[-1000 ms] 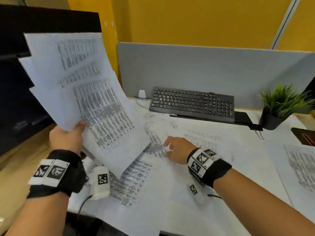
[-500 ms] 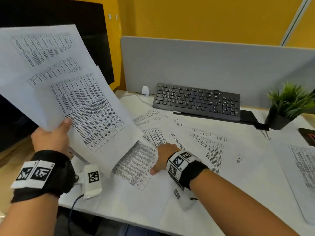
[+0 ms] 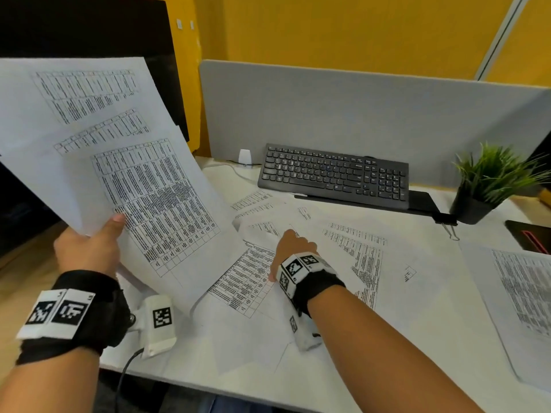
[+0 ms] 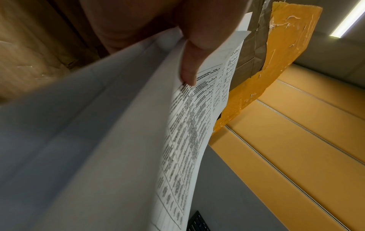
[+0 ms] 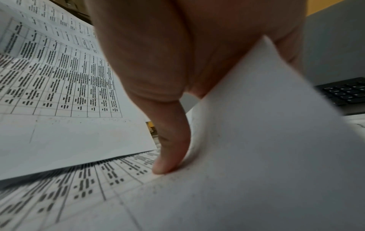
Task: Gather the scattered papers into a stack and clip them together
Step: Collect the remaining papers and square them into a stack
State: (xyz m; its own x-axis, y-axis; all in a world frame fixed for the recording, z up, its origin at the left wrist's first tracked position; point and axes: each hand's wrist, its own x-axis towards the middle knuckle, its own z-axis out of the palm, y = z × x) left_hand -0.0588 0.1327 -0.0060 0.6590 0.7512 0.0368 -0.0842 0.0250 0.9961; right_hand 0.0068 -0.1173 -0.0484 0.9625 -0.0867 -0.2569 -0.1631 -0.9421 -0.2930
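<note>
Left hand: our left hand (image 3: 88, 251) is clamped on the gathered sheets (image 3: 119, 162), thumb (image 4: 192, 62) pressed on the printed face and fingers hidden behind. We judge the pinch sits at the lower edge so the fan stays up off the desk and out of the other hand's way.

Gathered sheets: several pages, fanned and not yet squared, tilted up toward us at the left. Held high like this, they leave room below for the next page to be slipped in.

Right hand: our right hand (image 3: 293, 248) is down on the loose papers (image 3: 354, 254), its fingers closed on one sheet. The right wrist view shows the thumb (image 5: 171, 150) bearing down beside a lifted corner of the sheet (image 5: 266, 125), which rises against the palm. We judge this is the peel that frees a single page from those under it.

Loose papers: they overlap across the desk (image 3: 447, 308) in front of the keyboard (image 3: 334, 174), with one more sheet (image 3: 518, 299) well apart at the right edge.

Binder clip: a black clip (image 3: 445, 219) lies near the potted plant (image 3: 483, 186), beyond the papers. We judge it waits there until the stack is complete.

Progress: gathering is partly done; clipping has not begun.
</note>
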